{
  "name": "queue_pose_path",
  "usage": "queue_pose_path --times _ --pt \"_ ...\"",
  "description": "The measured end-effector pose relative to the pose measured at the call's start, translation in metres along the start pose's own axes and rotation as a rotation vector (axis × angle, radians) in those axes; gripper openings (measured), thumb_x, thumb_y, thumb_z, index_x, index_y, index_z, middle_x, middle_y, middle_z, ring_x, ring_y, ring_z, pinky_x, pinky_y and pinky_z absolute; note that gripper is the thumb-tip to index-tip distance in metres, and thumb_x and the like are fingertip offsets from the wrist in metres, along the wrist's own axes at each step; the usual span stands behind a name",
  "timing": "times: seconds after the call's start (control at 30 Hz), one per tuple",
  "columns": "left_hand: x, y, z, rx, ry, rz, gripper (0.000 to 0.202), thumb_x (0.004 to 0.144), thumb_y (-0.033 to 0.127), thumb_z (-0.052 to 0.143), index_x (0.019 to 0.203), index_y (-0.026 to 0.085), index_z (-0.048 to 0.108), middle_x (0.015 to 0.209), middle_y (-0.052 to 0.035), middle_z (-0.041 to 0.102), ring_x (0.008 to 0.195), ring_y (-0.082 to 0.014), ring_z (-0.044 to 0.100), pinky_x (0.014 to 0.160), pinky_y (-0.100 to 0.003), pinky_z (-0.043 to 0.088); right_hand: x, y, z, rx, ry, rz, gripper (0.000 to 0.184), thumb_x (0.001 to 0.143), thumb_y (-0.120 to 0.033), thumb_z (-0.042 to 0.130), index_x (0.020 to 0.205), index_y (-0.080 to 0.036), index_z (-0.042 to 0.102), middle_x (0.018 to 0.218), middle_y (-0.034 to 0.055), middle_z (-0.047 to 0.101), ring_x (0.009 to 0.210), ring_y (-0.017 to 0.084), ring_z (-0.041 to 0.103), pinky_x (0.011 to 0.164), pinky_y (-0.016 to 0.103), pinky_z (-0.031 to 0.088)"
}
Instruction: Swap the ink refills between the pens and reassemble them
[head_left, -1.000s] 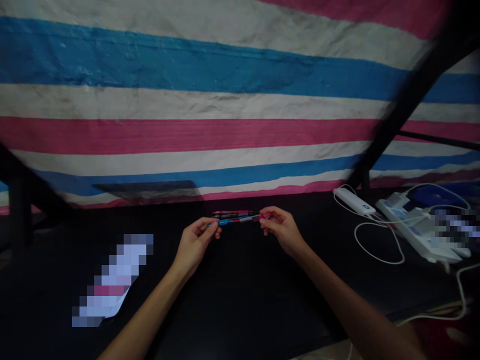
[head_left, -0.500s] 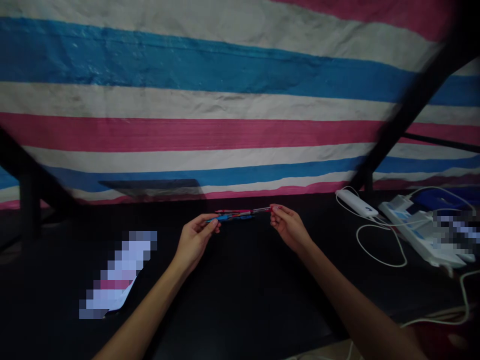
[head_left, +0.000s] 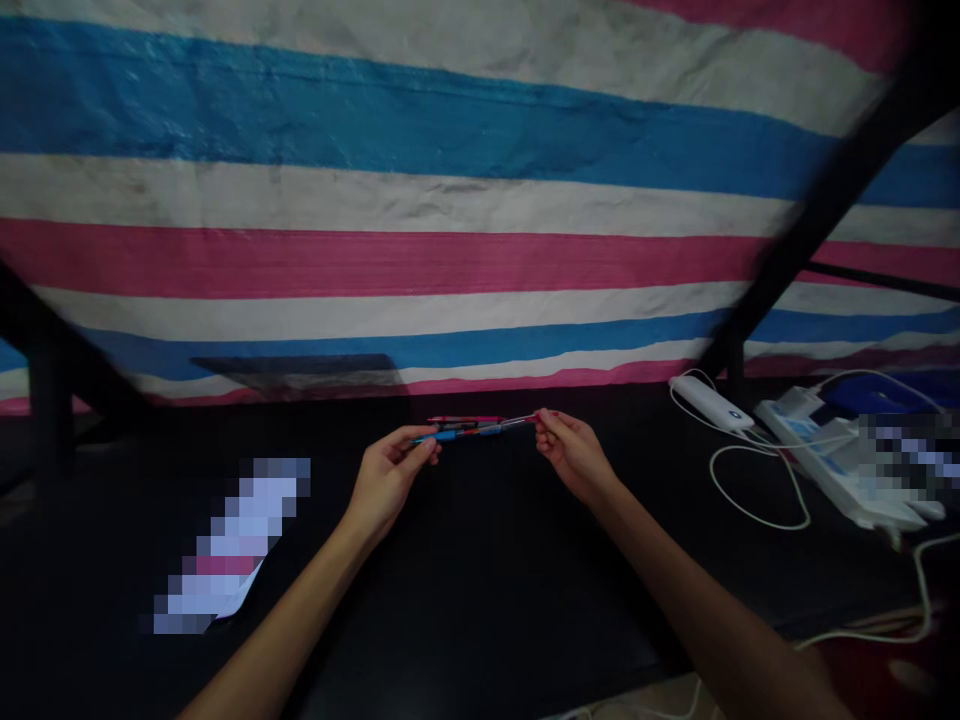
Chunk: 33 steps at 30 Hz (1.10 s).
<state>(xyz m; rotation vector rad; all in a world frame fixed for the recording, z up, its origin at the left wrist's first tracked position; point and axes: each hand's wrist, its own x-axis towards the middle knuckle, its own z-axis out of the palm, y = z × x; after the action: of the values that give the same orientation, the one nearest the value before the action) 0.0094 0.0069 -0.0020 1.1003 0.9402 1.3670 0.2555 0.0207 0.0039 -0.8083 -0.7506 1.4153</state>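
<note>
Our left hand (head_left: 391,482): pinched on a blue pen (head_left: 448,435). Our right hand (head_left: 574,457): pinched on a thin tube (head_left: 517,421); spacing wider than a second ago.

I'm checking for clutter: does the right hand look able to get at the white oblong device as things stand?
Probably yes: nothing visible stands between the right hand and the white oblong device, though a white cable loops beside it and the hand holds a thin red-ended piece.
</note>
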Motion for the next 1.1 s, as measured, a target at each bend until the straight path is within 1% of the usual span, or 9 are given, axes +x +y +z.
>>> queue_pose_path --times 0.4,0.57,0.7,0.8,0.87,0.97,1.1 --pt "0.001 0.001 0.001 0.027 0.007 0.021 0.025 0.068 0.023 0.075 0.091 0.015 0.069 0.074 -0.0023 0.068 0.067 -0.0089 0.059 0.065 -0.019 0.045 -0.001 0.002 -0.001 0.021 -0.007 -0.031 0.023 0.062 -0.025 0.082 0.077 -0.012 0.07 0.069 0.001 0.057 0.059 0.007 0.049 0.049 0.017 0.04" --pt "0.0 0.001 0.002 0.042 0.006 0.03 0.025 0.068 0.023 0.075 0.091 0.015 0.069 0.074 -0.0029 0.068 0.067 -0.0098 0.06 0.065 -0.02 0.045 -0.002 0.004 0.0 -0.01 -0.03 -0.016 0.025 0.062 -0.027 0.081 0.078 -0.013 0.069 0.069 0.001 0.057 0.058 0.008 0.05 0.05 0.02 0.04" --pt "-0.004 0.0 0.006 0.088 -0.044 0.015 0.023 0.07 0.024 0.073 0.091 0.016 0.068 0.075 -0.0026 0.068 0.069 -0.0106 0.06 0.067 -0.021 0.046 -0.006 0.009 0.005 -0.051 -0.102 0.004 0.024 0.063 -0.026 0.08 0.08 -0.013 0.069 0.066 0.0012 0.059 0.056 0.008 0.051 0.052 0.021 0.04" --pt "-0.007 0.0 0.01 0.176 -0.11 0.025 0.022 0.071 0.025 0.072 0.091 0.016 0.067 0.076 -0.0025 0.068 0.073 -0.0122 0.062 0.07 -0.023 0.046 -0.01 0.014 0.01 -0.097 -0.147 -0.001 0.024 0.063 -0.024 0.08 0.082 -0.013 0.07 0.066 0.0019 0.06 0.056 0.009 0.052 0.052 0.022 0.041" --pt "-0.009 0.0 0.013 0.231 -0.142 0.035 0.021 0.071 0.026 0.072 0.089 0.016 0.066 0.076 -0.0025 0.068 0.073 -0.0133 0.062 0.071 -0.024 0.047 -0.012 0.017 0.013 -0.137 -0.16 -0.001 0.022 0.064 -0.025 0.079 0.079 -0.013 0.069 0.065 0.0023 0.061 0.055 0.01 0.053 0.051 0.022 0.041" --pt "-0.01 0.0 0.014 0.26 -0.151 0.037 0.021 0.072 0.026 0.071 0.09 0.017 0.066 0.077 -0.0026 0.068 0.073 -0.0138 0.062 0.071 -0.025 0.047 -0.014 0.02 0.015 -0.184 -0.154 -0.021 0.02 0.066 -0.029 0.077 0.075 -0.013 0.069 0.061 0.0023 0.06 0.052 0.01 0.052 0.048 0.023 0.04" --pt "-0.009 -0.001 0.013 0.24 -0.133 0.04 0.02 0.073 0.026 0.07 0.091 0.017 0.065 0.078 -0.003 0.069 0.073 -0.0135 0.062 0.071 -0.025 0.047 -0.013 0.014 0.014 -0.192 -0.103 -0.097 0.019 0.068 -0.029 0.076 0.076 -0.014 0.069 0.064 0.0026 0.061 0.054 0.011 0.054 0.05 0.023 0.042"
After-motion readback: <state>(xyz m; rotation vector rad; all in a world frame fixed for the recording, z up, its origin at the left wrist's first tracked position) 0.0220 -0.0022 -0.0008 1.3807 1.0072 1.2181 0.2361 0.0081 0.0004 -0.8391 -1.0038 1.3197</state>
